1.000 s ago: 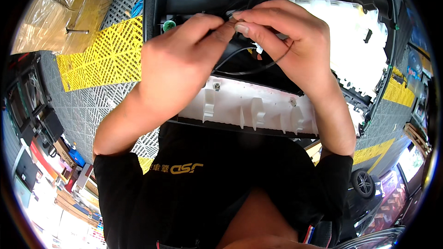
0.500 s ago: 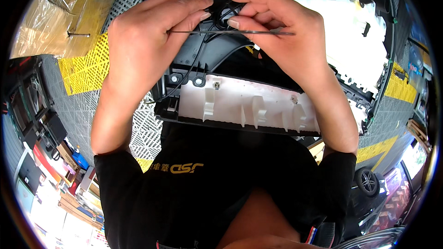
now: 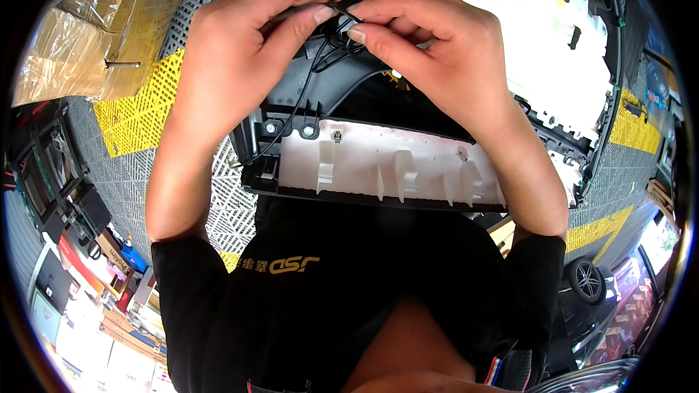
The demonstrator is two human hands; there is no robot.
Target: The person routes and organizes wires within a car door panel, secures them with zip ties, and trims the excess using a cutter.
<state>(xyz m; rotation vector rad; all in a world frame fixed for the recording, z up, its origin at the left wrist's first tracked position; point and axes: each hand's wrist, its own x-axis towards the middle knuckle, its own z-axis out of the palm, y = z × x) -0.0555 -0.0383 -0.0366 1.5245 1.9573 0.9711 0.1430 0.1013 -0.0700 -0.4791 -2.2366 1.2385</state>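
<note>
My left hand (image 3: pixel 237 51) and my right hand (image 3: pixel 448 51) meet above a black interior trim panel (image 3: pixel 287 87). Stretched between their pinched fingertips is a thin black strip (image 3: pixel 348 12) that looks like a cable tie. Each hand is closed on one end of it. Just under the fingers lies a looped bundle of thin black cables (image 3: pixel 331 57), partly hidden by them. One cable runs from the bundle down to the panel's near left corner.
White padding with upright tabs (image 3: pixel 364 164) lines the panel's near edge, and a large white piece (image 3: pixel 535 51) covers its right side. A plastic-wrapped carton (image 3: pixel 80 36) stands at left. Grey and yellow grating (image 3: pixel 138 113) forms the floor. A car wheel (image 3: pixel 586 280) shows at lower right.
The thin strip that lay straight across in front of both hands is now short and slanted between the fingertips. My hands have come closer together.
</note>
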